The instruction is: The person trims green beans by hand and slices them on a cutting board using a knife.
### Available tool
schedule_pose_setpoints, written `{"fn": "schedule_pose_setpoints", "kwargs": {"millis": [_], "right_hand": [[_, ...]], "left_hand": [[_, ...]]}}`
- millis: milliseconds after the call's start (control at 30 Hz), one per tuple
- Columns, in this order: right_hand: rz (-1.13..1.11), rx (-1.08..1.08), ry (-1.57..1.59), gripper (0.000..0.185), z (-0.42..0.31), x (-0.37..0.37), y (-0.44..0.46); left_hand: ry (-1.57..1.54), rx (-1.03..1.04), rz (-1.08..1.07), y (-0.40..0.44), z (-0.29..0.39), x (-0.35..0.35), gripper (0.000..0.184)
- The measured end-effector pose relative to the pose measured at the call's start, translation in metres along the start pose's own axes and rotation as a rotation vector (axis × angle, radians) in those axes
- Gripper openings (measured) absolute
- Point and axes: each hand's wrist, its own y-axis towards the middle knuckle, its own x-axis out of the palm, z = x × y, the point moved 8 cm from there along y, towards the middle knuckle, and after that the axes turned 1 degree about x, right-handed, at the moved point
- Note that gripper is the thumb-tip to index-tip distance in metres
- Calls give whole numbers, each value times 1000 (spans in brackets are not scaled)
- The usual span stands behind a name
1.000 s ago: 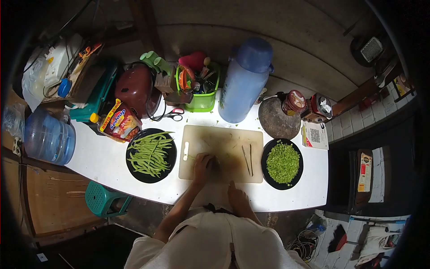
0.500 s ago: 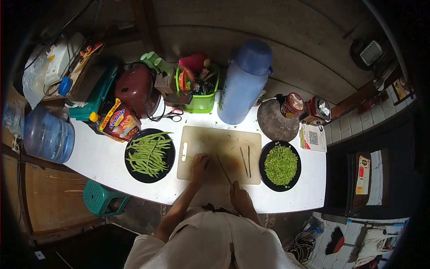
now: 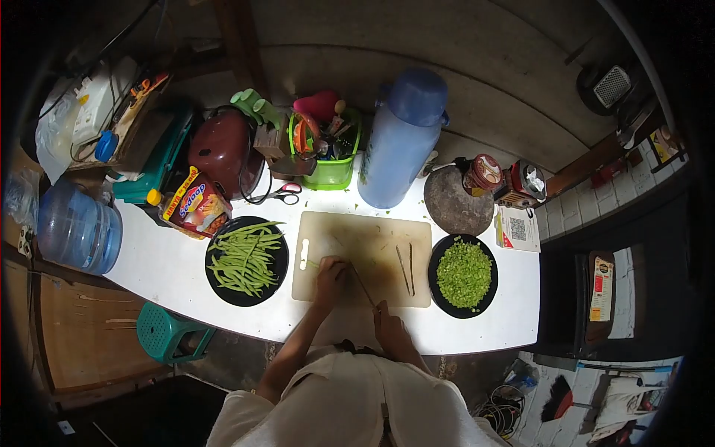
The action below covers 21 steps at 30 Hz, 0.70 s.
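My left hand (image 3: pixel 330 279) is closed over the left half of a pale cutting board (image 3: pixel 365 227). A thin bit of green bean (image 3: pixel 312 263) sticks out from its left side; the rest is hidden under the fingers. My right hand (image 3: pixel 388 325) grips a knife (image 3: pixel 363 287) at the board's front edge, its blade slanting up to the left with the tip beside my left fingers. Two thin dark sticks or blades (image 3: pixel 407 270) lie on the right of the board. Whole green beans (image 3: pixel 244 259) fill a black plate (image 3: pixel 278 279) on the left; chopped green pieces (image 3: pixel 465 275) fill another black plate (image 3: pixel 490 293) on the right.
Behind the board stand a tall blue thermos (image 3: pixel 402 141) and a green basket of utensils (image 3: pixel 330 175). Red-handled scissors (image 3: pixel 287 195) lie near a Sedaap packet (image 3: pixel 196 205). A round stone slab (image 3: pixel 452 205) sits at back right, a large water bottle (image 3: pixel 80 227) far left.
My right hand and the knife have shifted slightly left, bringing the blade up to my left fingers. The left hand stays nearly in place, and the whole view has shifted a little.
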Motion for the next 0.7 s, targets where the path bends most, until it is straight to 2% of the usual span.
{"fn": "schedule_pose_setpoints", "kwargs": {"millis": [200,333,500,700], "right_hand": [[-40,51,-122,20,11,13,5],[13,-19,-199,24,0,10,10],[84,-64,-286,31,-1,25,37],[143,-84,-278,25,1,10,9]], "left_hand": [[19,-8,23,2,-2,0,17],[31,26,8,4,7,-3,13],[5,-46,19,1,-1,-1,16],[-17,-46,10,-1,0,-3,15]]}}
